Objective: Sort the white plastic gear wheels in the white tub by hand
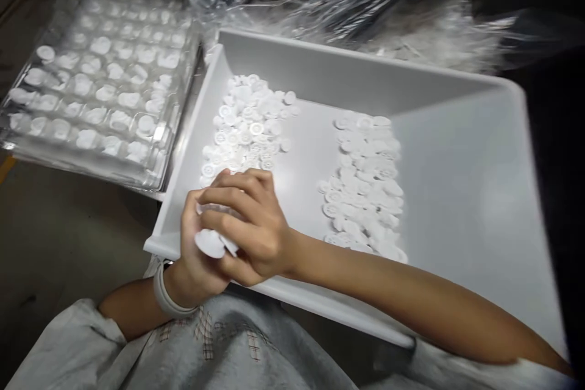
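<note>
Several small round white discs [211, 244] are clasped between my two hands above the front left corner of a grey bin [461, 195]. Underneath, my left hand [194, 256] cups them, a pale band round its wrist. My right hand [249, 219] closes over the top with bent fingers, covering most of the discs. Inside the bin lie two heaps of like pieces: a left heap of white discs [247, 122], just beyond my hands, and a right heap of white discs [365, 189]. Some discs show a ringed face.
Left of the bin stands a stack of clear plastic trays [100, 91], their pockets holding white pieces. Crumpled clear plastic film [356, 0] lies behind the bin. The bin's raised walls surround both heaps, with a low lip at the front.
</note>
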`<state>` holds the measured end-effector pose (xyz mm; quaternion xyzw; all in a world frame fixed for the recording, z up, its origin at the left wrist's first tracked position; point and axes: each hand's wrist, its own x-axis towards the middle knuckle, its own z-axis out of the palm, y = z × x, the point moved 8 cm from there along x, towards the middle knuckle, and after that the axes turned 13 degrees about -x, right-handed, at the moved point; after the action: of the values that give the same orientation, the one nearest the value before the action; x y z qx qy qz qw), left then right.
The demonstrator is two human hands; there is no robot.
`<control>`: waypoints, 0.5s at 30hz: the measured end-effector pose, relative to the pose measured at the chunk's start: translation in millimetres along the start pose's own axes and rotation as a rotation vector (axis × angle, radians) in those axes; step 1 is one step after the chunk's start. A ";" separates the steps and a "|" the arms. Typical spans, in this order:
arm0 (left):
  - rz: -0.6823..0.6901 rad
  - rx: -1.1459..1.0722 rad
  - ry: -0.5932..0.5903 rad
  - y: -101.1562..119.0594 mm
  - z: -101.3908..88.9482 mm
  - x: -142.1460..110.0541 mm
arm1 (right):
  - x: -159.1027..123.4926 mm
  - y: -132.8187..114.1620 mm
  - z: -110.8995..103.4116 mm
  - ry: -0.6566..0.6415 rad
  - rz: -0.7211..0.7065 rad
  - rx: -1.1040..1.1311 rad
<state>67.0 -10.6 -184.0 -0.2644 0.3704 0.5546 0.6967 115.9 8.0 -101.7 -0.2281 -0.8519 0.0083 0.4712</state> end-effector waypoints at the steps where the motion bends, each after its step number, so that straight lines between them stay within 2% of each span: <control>1: -0.020 -0.039 -0.028 -2.1 2.1 1.9 | 0.3 -0.8 0.1 -0.008 0.021 0.011; 5: -0.096 -0.157 -0.090 -8.2 6.6 4.2 | 5.2 0.7 -4.5 -0.072 0.111 0.044; 11: -0.127 -0.243 -0.140 -6.4 12.3 1.5 | 13.0 33.9 -9.6 -0.284 0.385 0.115; 15: -0.161 -0.259 -0.160 -8.6 14.2 1.5 | 7.5 35.6 -5.8 -0.404 0.332 0.055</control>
<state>78.7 -0.8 -177.3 -0.3356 0.2169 0.5594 0.7262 130.8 41.7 -100.6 -0.3456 -0.8791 0.1543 0.2898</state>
